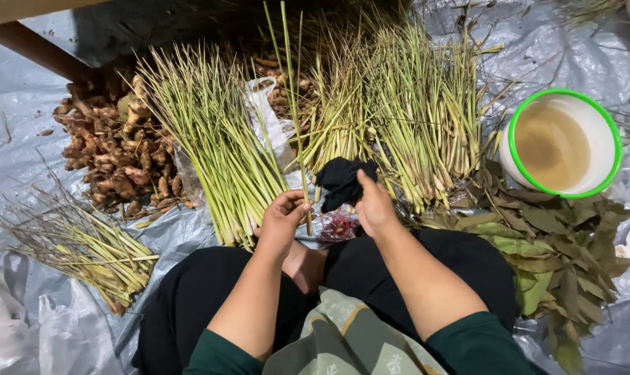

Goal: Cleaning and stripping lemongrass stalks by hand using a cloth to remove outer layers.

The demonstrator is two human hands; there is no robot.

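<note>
left hand (282, 217) grips one lemongrass stalk (292, 104) upright; right hand (372, 206) grips a black cloth (341, 180). likely wiping step; next needs cloth on stalk.

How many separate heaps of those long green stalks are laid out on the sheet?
3. One fan of stalks lies left of centre, a bigger heap sits at upper right, and a drier small pile lies at far left. More may be hidden in the dark top edge.
</note>
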